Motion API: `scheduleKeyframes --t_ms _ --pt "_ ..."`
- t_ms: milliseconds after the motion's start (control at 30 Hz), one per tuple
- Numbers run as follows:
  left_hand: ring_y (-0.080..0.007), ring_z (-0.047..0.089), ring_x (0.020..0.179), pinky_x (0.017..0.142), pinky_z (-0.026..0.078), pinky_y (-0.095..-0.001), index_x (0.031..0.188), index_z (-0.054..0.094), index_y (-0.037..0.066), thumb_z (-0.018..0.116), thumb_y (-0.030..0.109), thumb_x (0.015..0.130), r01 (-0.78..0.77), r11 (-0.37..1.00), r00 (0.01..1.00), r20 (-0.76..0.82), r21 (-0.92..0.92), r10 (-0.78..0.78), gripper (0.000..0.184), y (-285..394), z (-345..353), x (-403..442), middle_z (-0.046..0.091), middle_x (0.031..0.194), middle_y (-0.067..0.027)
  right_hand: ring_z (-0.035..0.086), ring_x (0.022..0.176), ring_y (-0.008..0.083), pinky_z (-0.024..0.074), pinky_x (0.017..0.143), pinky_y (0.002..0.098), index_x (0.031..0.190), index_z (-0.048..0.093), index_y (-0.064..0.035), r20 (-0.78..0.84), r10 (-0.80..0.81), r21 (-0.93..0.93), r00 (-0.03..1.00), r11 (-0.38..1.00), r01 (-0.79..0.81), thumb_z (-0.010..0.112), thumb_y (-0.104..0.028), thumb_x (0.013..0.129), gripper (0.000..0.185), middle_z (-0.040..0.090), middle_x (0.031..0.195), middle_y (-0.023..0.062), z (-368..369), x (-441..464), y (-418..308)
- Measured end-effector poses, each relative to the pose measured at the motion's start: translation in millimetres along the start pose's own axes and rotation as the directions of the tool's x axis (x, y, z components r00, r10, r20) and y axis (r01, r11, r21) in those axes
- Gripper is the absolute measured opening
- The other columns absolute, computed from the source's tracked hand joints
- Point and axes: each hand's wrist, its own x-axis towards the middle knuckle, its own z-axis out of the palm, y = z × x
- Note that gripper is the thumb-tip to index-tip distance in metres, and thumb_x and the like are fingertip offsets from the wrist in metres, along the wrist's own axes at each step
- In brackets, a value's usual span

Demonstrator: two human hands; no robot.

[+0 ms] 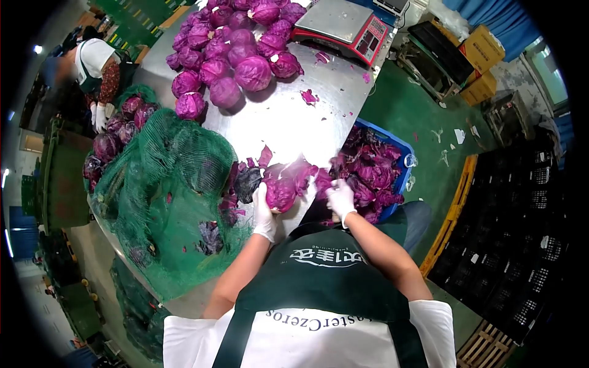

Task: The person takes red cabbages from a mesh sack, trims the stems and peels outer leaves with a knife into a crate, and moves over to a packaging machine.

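Note:
My left hand (263, 213), in a white glove, is wrapped around the side of a red cabbage (281, 194) near the front of the metal table. My right hand (340, 200), gloved too, is closed just right of that cabbage, apart from it, by the table's edge. Something small and brownish shows under its fingers, too unclear to name. Loose purple leaves (305, 178) lie around the held cabbage, and a dark outer leaf (247, 184) is left of it. Beyond my right hand stands a blue crate (402, 147) full of purple leaves.
Trimmed red cabbages (239, 46) are piled at the table's far end beside a red weighing scale (343, 27). Green netting (165, 165) covers the left side, with darker cabbages (107, 146) near a co-worker (98, 67). Black crates (497, 227) stand at right.

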Motion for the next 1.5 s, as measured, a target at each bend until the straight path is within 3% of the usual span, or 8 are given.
scheduleKeyframes --t_ms 133,200,400,633,833,1067,1367,1500 --pt "-0.0205 0.061 0.11 0.092 0.052 -0.0366 0.133 0.047 0.006 0.051 0.045 0.098 0.028 0.996 0.997 0.072 0.09 -0.035 0.052 14.6 -0.5 -13.0 0.059 0.125 -0.0084 0.07 0.079 0.0225 0.056 0.074 0.0326 0.139 0.051 -0.0065 0.01 -0.454 -0.542 0.891 0.746 0.386 0.071 -0.027 0.084 0.062 0.069 0.107 0.0184 -32.5 -1.4 -20.2" --pt "-0.0195 0.06 0.107 0.092 0.05 -0.0326 0.124 0.052 0.002 0.058 0.034 0.097 -0.044 0.985 0.997 0.065 0.167 0.033 0.042 20.4 9.1 -23.4 0.06 0.118 -0.0116 0.062 0.112 0.0314 0.0487 0.097 0.0392 0.137 0.054 -0.012 0.225 -0.511 -0.408 0.829 0.723 0.557 0.065 -0.044 0.085 0.062 0.062 0.127 0.0165 -28.1 -31.8 -73.5" --pt "-0.0192 0.058 0.105 0.092 0.048 -0.032 0.122 0.055 0.0 0.066 0.022 0.092 -0.291 0.847 0.949 0.244 0.445 0.198 0.038 11.3 2.6 -18.0 0.062 0.115 -0.0131 0.067 0.098 0.0298 0.0525 0.087 0.04 0.118 0.067 -0.0102 0.57 -0.276 -0.53 0.773 0.596 0.604 0.064 -0.047 0.085 0.05 0.07 0.103 0.0141 -16.4 -47.2 -125.4" --pt "-0.0174 0.057 0.105 0.091 0.047 -0.0311 0.123 0.053 0.003 0.066 0.021 0.093 -0.127 0.874 0.979 0.201 0.468 0.034 0.038 17.6 10.1 -31.5 0.06 0.116 -0.0092 0.068 0.076 0.0351 0.0547 0.07 0.0449 0.088 0.068 -0.0065 0.496 -0.523 -0.55 0.693 0.429 0.717 0.06 -0.027 0.084 0.022 0.069 0.084 0.0148 -6.9 -48.0 -103.7" --pt "-0.0191 0.052 0.114 0.102 0.041 -0.0336 0.13 0.048 0.004 0.066 0.016 0.09 -0.187 0.93 0.932 0.355 0.315 0.067 0.045 45.9 15.6 -42.2 0.055 0.123 -0.01 0.068 0.086 0.0351 0.0539 0.077 0.0442 0.097 0.068 -0.007 0.165 -0.303 -0.775 0.939 0.549 0.313 0.058 -0.028 0.087 0.025 0.07 0.094 0.0172 -52.9 9.4 -83.1" --pt "-0.0216 0.054 0.116 0.1 0.046 -0.0345 0.137 0.037 0.004 0.08 0.012 0.077 -0.408 0.775 0.858 0.494 0.482 0.144 0.074 79.6 41.2 -54.2 0.051 0.126 -0.0133 0.068 0.091 0.0292 0.0545 0.081 0.0361 0.115 0.068 -0.008 0.562 -0.594 -0.335 0.576 0.473 0.815 0.073 -0.044 0.081 0.05 0.068 0.104 0.0123 -49.1 -76.3 -156.3" --pt "-0.0214 0.057 0.114 0.1 0.046 -0.0346 0.135 0.037 0.001 0.084 0.016 0.074 -0.445 0.715 0.855 0.492 0.54 0.161 0.079 97.8 50.0 -73.5 0.057 0.123 -0.0136 0.065 0.079 0.0297 0.0541 0.067 0.0406 0.095 0.068 -0.0071 0.654 -0.58 -0.369 0.486 0.316 0.874 0.064 -0.029 0.082 0.025 0.064 0.087 0.0102 -47.0 -80.2 -164.1" --pt "-0.0229 0.056 0.113 0.098 0.048 -0.0348 0.14 0.031 0.005 0.088 0.019 0.068 -0.429 0.739 0.846 0.517 0.52 0.127 0.093 101.5 50.4 -77.2 0.051 0.123 -0.015 0.066 0.078 0.0316 0.0543 0.068 0.0422 0.092 0.068 -0.0097 0.536 -0.548 -0.457 0.642 0.45 0.767 0.06 -0.023 0.082 0.018 0.066 0.087 0.0123 -46.3 -73.1 -161.6"
